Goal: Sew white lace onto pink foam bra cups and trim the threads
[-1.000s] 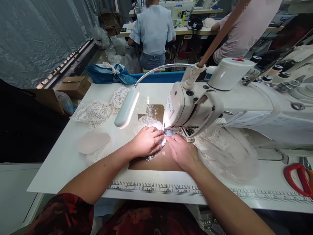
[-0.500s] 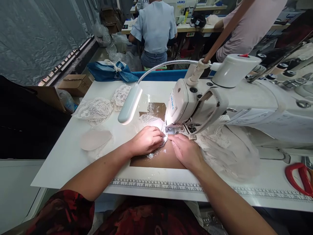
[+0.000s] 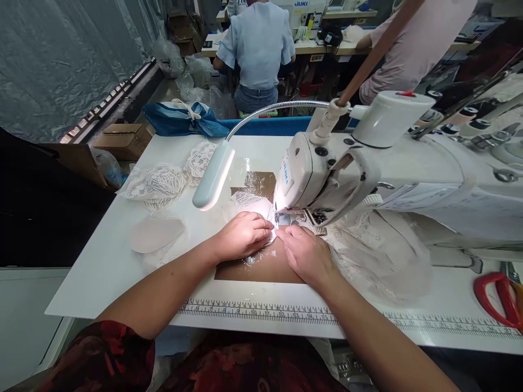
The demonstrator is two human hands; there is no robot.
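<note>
While the lace piece (image 3: pixel 267 235) sits under the needle, left hand (image 3: pixel 242 235) and right hand (image 3: pixel 304 255) have closed in (fingers flat, pinning it).

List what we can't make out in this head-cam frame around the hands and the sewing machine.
Head view only:
- Needle and presser foot: washed out by lamp glare, partly behind the sewing machine head.
- Lace piece: mostly covered by the left hand and right hand; its seam is unreadable.
- Red scissors: cut off by the right edge.
- Ruler numbers: too small.
- Whether the fingers pinch or only press: cannot tell.
</note>
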